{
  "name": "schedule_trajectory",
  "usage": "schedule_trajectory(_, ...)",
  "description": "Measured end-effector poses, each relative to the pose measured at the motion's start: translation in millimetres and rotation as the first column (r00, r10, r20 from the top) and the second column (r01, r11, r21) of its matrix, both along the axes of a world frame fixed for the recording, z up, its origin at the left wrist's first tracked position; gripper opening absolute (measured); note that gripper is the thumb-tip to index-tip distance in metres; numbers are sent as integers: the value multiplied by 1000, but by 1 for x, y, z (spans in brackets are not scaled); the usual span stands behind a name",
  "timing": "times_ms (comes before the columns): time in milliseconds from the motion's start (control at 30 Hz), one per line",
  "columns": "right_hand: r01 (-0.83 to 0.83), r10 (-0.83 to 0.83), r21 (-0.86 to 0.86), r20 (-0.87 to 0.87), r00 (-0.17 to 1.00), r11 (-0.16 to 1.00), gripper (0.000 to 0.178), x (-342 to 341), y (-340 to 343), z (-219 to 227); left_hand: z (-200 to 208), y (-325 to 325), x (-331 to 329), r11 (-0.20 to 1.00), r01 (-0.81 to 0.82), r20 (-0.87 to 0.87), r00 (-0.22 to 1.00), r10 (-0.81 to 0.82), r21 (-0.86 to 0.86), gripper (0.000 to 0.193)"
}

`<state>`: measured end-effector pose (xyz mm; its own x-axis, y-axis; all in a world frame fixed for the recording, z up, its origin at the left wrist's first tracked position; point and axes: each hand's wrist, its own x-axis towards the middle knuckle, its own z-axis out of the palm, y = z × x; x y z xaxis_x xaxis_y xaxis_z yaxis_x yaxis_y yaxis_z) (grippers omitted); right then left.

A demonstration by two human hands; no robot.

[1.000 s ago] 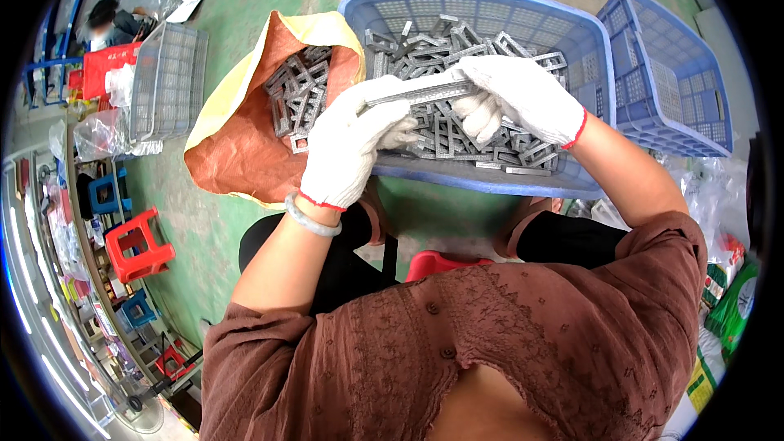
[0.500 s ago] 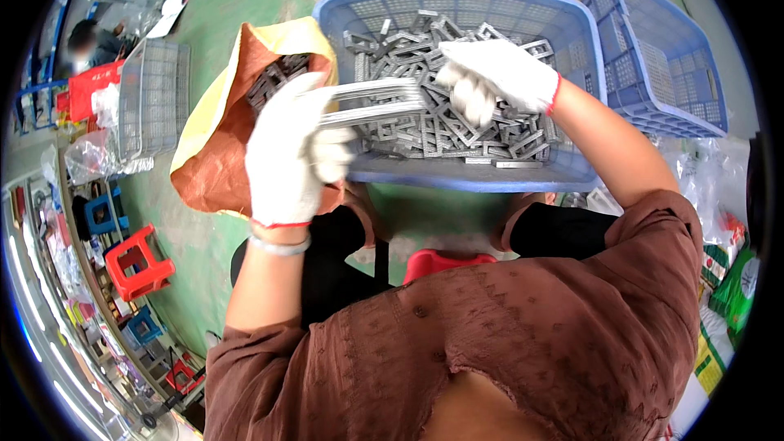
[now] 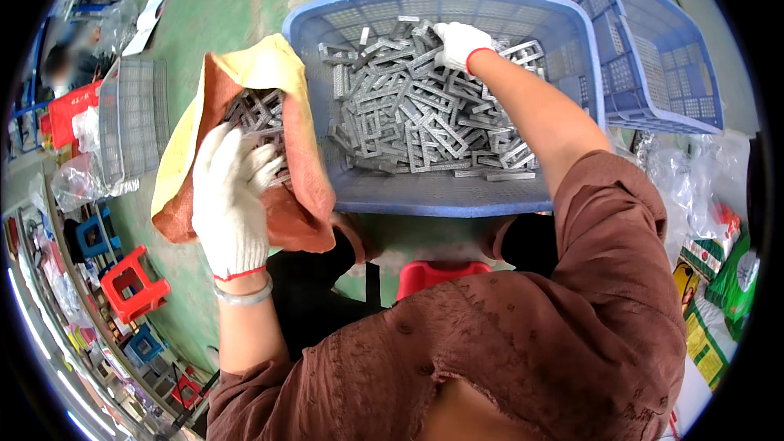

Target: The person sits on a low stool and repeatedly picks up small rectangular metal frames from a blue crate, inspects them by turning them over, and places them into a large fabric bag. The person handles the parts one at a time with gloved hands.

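Observation:
My left hand (image 3: 230, 196), in a white knit glove with a red cuff, is over the mouth of a yellow sack with an orange-brown inside (image 3: 306, 147). Its fingers are spread and it holds nothing I can see. Grey rectangular metal frames (image 3: 260, 110) lie inside the sack, partly hidden by that hand. My right hand (image 3: 464, 45), gloved the same way, reaches to the far part of a heap of similar metal frames (image 3: 408, 114) in a blue plastic basket (image 3: 441, 206). Its fingers curl down against the heap; what they grip is hidden.
A second blue basket (image 3: 670, 73) stands at the far right, beside clear plastic bags (image 3: 694, 171). On the left are a grey mesh crate (image 3: 135, 118), a red stool (image 3: 135, 284) and a seated person (image 3: 77, 65). Under me shows a red seat (image 3: 437, 273).
My left hand has moved left and down from the basket edge to the sack, and the stack of frames has left it. My right hand has moved farther into the heap.

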<state>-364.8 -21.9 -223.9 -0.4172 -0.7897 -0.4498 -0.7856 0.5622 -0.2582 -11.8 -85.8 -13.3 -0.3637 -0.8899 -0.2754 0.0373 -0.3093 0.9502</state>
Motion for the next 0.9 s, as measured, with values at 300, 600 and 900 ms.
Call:
schedule_trajectory(300, 166, -180, -119, -119, 976, 979, 45, 33, -3, -54, -10, 11, -9, 992, 79, 300, 953, -45, -103, 48)
schedule_trajectory(600, 290, -286, -88, 59, 957, 953, 75, 20, 4, -34, -4, 18, -11, 975, 196, 309, 938, -155, -106, 42)
schedule_trajectory(900, 1, -18, -88, -186, 982, 996, 40, 34, -4, -49, -4, 18, -8, 970, 232, 239, 948, -208, -77, 40)
